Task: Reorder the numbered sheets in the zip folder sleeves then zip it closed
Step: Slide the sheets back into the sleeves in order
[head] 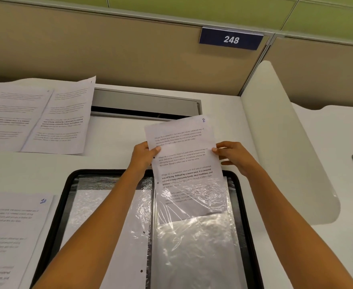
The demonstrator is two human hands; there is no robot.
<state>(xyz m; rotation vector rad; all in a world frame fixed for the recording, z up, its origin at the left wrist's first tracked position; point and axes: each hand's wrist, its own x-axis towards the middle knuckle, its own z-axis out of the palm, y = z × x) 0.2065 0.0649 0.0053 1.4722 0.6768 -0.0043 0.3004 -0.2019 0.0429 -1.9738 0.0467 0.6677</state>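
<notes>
Beige partition panels back the station, with a number plate (231, 39) reading 248 at 1 o'clock; below them lies a white worktop (113, 161).

Head view:
- An open zip folder (67, 184) lies flat at 6 o'clock; its black zipper rim is fully undone.
- The sheet marked 2 (181, 147) stands at centre; its lower part sits inside the right-hand sleeve (196, 236), while its upper part projects past the folder's far edge.
- The left hand (144, 155) pinches the left edge of this sheet, thumb on the printed face; the right hand (233, 157) pinches the right edge in the same way, with its remaining fingers loosely extended behind.
- The left-hand sleeve (113, 215) holds a white page; no number on it is legible.
- A sheet marked 10 (11, 226) lies loose at 8 o'clock, beside the folder; further loose sheets (36, 117) overlap at 10 o'clock.

Progress, as a judgement: early stage; sheet 2 is only partly seated; the loose sheets appear to await sleeving; zipping is not yet done.
</notes>
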